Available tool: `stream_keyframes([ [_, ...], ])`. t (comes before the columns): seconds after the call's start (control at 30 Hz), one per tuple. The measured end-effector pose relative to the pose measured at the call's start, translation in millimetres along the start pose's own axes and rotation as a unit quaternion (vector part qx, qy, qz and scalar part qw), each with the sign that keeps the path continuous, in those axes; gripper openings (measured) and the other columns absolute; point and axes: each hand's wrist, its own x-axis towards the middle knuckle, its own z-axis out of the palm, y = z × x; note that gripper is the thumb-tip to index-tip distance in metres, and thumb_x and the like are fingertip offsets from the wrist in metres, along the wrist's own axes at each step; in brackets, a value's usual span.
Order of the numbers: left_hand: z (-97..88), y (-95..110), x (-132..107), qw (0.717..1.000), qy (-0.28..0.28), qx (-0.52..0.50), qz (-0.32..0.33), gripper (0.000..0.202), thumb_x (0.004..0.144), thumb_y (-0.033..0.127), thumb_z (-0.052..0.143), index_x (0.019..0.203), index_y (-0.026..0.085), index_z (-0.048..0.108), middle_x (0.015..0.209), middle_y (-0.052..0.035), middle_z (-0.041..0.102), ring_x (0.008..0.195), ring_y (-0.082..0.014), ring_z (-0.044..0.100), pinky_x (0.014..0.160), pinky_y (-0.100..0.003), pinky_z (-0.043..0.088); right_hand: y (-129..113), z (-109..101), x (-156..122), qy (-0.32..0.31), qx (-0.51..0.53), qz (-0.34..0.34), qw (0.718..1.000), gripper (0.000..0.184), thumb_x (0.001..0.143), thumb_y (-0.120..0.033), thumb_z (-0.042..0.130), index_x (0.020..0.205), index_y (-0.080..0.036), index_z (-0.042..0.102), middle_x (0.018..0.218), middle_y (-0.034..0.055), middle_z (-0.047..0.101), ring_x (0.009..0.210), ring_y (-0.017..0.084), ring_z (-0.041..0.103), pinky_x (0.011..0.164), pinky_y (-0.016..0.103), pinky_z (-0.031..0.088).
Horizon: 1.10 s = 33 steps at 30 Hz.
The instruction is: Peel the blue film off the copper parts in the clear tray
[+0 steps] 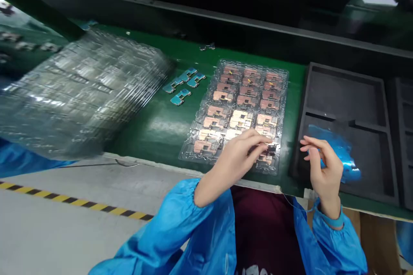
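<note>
The left hand (235, 161) reaches into a clear blister tray (254, 65) of copper-coloured circuit boards (204, 147), its fingers (254, 138) pinched narrowly on a small dark piece (271, 150) at the tray's near edge. The right hand (324, 172) hovers over a black foam tray (342, 94) and a blue film (342, 150), fingers (309, 144) curled close; whether they hold anything is unclear. Teal parts (182, 79) lie on the green surface (161, 129) beyond, beside a blurred stack of blister trays (80, 94).
</note>
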Motion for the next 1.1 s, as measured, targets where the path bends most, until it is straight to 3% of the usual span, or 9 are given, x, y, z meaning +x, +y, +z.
stream_keyframes([
  [0.1, 13.6, -8, 0, 0.997, -0.029, 0.064, 0.016, 0.013, 0.106, 0.015, 0.066, 0.097, 0.02, 0.074, 0.095, -0.0024, 0.076, 0.09, -0.0211, 0.067, 0.083, -0.035, 0.05, 5, -5, 2, 0.004, -0.021, 0.006, 1.0, 0.021, 0.111, -0.029, 0.058, 0.122, -0.027, 0.076, 0.118, 0.0055, 0.078, 0.099, 0.02, 0.075, 0.074, 0.034, 0.062],
  [0.27, 18.7, -19, -7, 0.982, -0.064, 0.166, 0.058, 0.013, 0.109, 0.024, 0.064, 0.1, 0.02, 0.074, 0.098, -0.0039, 0.077, 0.094, -0.0249, 0.06, 0.087, -0.04, 0.045, 7, -6, 4, -0.008, -0.027, -0.005, 1.0, 0.02, 0.11, -0.03, 0.06, 0.119, -0.025, 0.077, 0.119, 0.0072, 0.078, 0.106, 0.022, 0.074, 0.07, 0.033, 0.065],
  [0.53, 24.1, -26, -14, 0.96, -0.049, 0.255, 0.105, 0.018, 0.111, 0.023, 0.058, 0.104, 0.018, 0.074, 0.099, -0.0074, 0.069, 0.094, -0.0254, 0.058, 0.082, -0.039, 0.044, 10, -8, 4, -0.014, -0.038, 0.004, 0.999, 0.019, 0.109, -0.031, 0.061, 0.117, -0.025, 0.078, 0.121, 0.0071, 0.078, 0.107, 0.022, 0.076, 0.073, 0.033, 0.066],
  [0.67, 21.9, -21, -16, 0.944, -0.073, 0.3, 0.12, 0.017, 0.11, 0.022, 0.058, 0.099, 0.016, 0.07, 0.101, -0.0083, 0.07, 0.092, -0.0244, 0.059, 0.08, -0.038, 0.045, 14, -10, 0, -0.012, -0.045, 0.007, 0.999, 0.018, 0.108, -0.033, 0.063, 0.115, -0.027, 0.078, 0.121, 0.0059, 0.079, 0.104, 0.022, 0.077, 0.072, 0.032, 0.067],
  [0.77, 7.1, -21, -5, 0.954, -0.08, 0.257, 0.132, 0.012, 0.109, 0.026, 0.063, 0.103, 0.018, 0.07, 0.103, -0.0074, 0.071, 0.092, -0.0227, 0.061, 0.078, -0.036, 0.047, 20, -11, -2, -0.008, -0.053, -0.001, 0.999, 0.019, 0.108, -0.034, 0.063, 0.115, -0.027, 0.079, 0.119, 0.0053, 0.08, 0.1, 0.021, 0.078, 0.071, 0.029, 0.068],
  [0.83, -16.9, -30, 22, 0.966, -0.041, 0.223, 0.128, 0.016, 0.11, 0.032, 0.062, 0.105, 0.019, 0.071, 0.1, -0.0061, 0.071, 0.092, -0.0221, 0.062, 0.08, -0.036, 0.049, 26, -11, -3, -0.001, -0.058, -0.013, 0.998, 0.019, 0.108, -0.033, 0.063, 0.114, -0.027, 0.08, 0.119, 0.0054, 0.08, 0.099, 0.02, 0.079, 0.07, 0.026, 0.068],
  [0.9, -53.7, -50, 69, 0.967, 0.036, 0.232, 0.097, 0.023, 0.112, 0.033, 0.056, 0.101, 0.02, 0.072, 0.099, -0.0061, 0.073, 0.095, -0.023, 0.064, 0.087, -0.037, 0.051, 31, -12, -3, -0.004, -0.063, -0.028, 0.998, 0.019, 0.107, -0.032, 0.064, 0.114, -0.026, 0.08, 0.118, 0.0056, 0.081, 0.098, 0.02, 0.08, 0.07, 0.025, 0.069],
  [1.0, -117.3, -95, 159, 0.929, 0.139, 0.341, -0.032, 0.026, 0.11, 0.026, 0.052, 0.12, 0.017, 0.074, 0.126, -0.0135, 0.074, 0.121, -0.0297, 0.062, 0.11, -0.046, 0.047, 33, -11, -4, -0.015, -0.063, -0.036, 0.997, 0.02, 0.105, -0.032, 0.066, 0.116, -0.026, 0.081, 0.116, 0.0057, 0.082, 0.092, 0.02, 0.081, 0.068, 0.025, 0.068],
  [1.1, -160.0, -142, 231, 0.91, 0.132, 0.373, -0.127, 0.039, 0.098, 0.011, 0.058, 0.136, 0.01, 0.069, 0.145, -0.0205, 0.067, 0.137, -0.0342, 0.056, 0.118, -0.049, 0.043, 27, -6, -6, 0.008, -0.065, 0.021, 0.998, 0.022, 0.106, -0.036, 0.065, 0.117, -0.027, 0.082, 0.115, 0.0055, 0.082, 0.097, 0.022, 0.08, 0.072, 0.026, 0.067],
])
